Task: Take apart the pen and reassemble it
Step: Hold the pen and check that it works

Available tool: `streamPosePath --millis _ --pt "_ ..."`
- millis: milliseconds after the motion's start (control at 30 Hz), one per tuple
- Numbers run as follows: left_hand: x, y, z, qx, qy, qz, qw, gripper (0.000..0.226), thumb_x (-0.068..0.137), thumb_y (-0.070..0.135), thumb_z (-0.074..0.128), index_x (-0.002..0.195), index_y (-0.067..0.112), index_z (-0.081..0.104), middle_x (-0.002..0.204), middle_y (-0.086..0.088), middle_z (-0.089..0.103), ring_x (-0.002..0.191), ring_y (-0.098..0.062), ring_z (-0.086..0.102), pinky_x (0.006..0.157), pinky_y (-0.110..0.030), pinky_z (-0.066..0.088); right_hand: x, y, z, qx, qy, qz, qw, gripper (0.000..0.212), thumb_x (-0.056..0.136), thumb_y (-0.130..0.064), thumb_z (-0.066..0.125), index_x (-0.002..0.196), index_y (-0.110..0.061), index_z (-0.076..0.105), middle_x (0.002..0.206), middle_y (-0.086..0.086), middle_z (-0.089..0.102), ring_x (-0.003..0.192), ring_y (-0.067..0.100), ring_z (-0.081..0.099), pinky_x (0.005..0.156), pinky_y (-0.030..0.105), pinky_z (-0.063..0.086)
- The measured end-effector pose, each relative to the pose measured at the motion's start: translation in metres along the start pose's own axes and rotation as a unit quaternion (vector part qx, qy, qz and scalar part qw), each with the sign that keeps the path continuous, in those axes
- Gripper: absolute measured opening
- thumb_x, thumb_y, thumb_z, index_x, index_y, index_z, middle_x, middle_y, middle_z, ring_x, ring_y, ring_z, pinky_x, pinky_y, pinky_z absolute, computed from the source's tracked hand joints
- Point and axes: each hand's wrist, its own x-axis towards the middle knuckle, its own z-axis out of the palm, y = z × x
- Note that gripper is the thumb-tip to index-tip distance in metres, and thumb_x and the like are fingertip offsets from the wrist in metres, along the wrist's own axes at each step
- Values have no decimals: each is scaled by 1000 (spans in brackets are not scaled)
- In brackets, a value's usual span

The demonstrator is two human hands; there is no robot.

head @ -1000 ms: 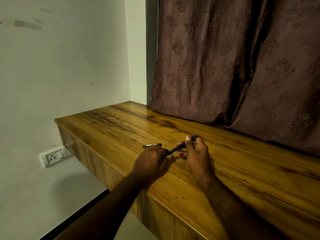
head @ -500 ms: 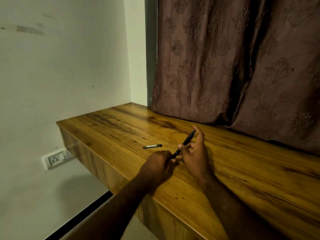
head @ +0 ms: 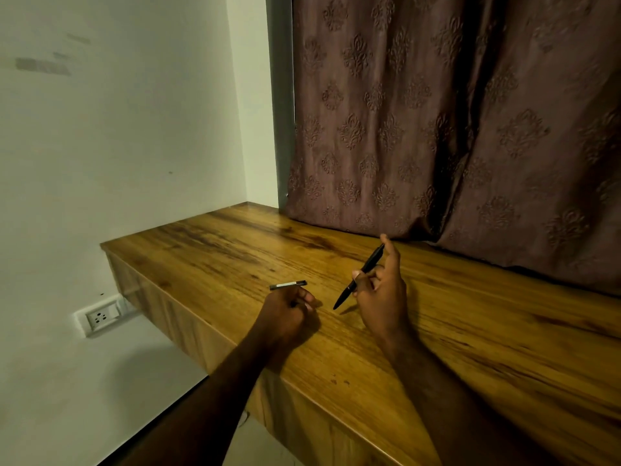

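A slim black pen [head: 360, 276] is pinched in my right hand [head: 381, 297], tilted with its tip down-left just above the wooden tabletop [head: 487, 338] and its back end up by my raised forefinger. A short dark pen piece [head: 288, 284] with a pale end lies flat on the wood, left of the pen. My left hand [head: 288, 312] rests just in front of that piece with its fingers curled in; I see nothing held in it, though its fingertips are partly hidden. The two hands are apart.
A brown patterned curtain [head: 437, 112] hangs down onto the back of the tabletop. The table's left and front edges drop off to the floor. A white wall [head: 117, 146] with a socket [head: 100, 317] stands at the left.
My left hand has let go of the pen's front end and drawn left towards the loose piece. My right hand has lifted the pen and swung it more upright.
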Motion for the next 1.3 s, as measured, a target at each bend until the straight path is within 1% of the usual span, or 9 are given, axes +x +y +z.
streamPosePath --millis 267,467,567,733,867,1000,1100,1200,1300 --pt "-1 2 -5 149 23 27 988 17 77 -6 47 81 -1 62 103 -33 64 73 -22 61 71 -38 46 1 -1 -1 0 8 -15 1000 79 90 -9 61 147 -43 18 79 10 65 72 20 66 63 31 58" --pt "-5 0 5 125 44 26 991 30 84 -10 46 70 11 63 86 -15 67 68 -14 58 66 -30 47 3 -4 1 5 15 -17 1000 71 89 -10 62 145 -37 27 76 12 64 70 25 66 60 36 59" --pt "-7 2 7 218 47 59 973 37 85 -12 43 66 13 62 85 -16 65 65 -13 56 64 -28 45 1 -4 0 11 16 -12 1000 71 89 -12 62 145 -37 25 77 12 65 69 24 67 57 33 58" --pt "-9 -1 5 223 13 76 972 14 73 6 55 71 15 66 86 -10 73 78 -25 68 70 -46 54 -3 -4 3 -7 -6 -15 1000 71 90 -11 62 143 -41 26 78 6 63 71 18 65 60 34 58" --pt "-14 1 6 257 14 132 957 11 72 13 56 78 11 64 87 -5 74 85 -23 71 67 -40 58 -2 -10 1 7 -5 -18 1000 68 89 -8 62 141 -40 31 77 6 63 70 16 65 59 28 56" --pt "-14 6 6 265 9 110 958 20 77 2 57 72 18 67 82 -3 73 77 -19 69 71 -37 57 -6 -8 5 15 2 -6 1000 68 88 -7 63 138 -42 33 89 2 64 82 16 66 67 35 60" --pt "-13 12 7 58 -12 -6 998 29 88 -13 35 77 -4 61 72 -14 61 59 -14 56 56 -24 47 -6 -11 7 45 9 3 999 62 88 -5 63 135 -37 39 88 3 65 83 18 67 68 38 61" --pt "-8 14 7 -95 -24 -95 991 35 84 -4 30 64 -7 59 62 -14 52 55 -15 46 51 -19 36 -3 -16 6 61 24 -10 998 58 88 -4 63 134 -31 43 83 2 65 79 18 67 66 33 59" --pt "-10 17 8 -149 -15 -80 985 35 88 -6 31 68 -11 59 63 -17 54 56 -16 46 47 -18 37 -3 -15 6 64 22 -10 998 60 87 -4 64 136 -31 42 81 5 64 75 20 67 62 26 57"
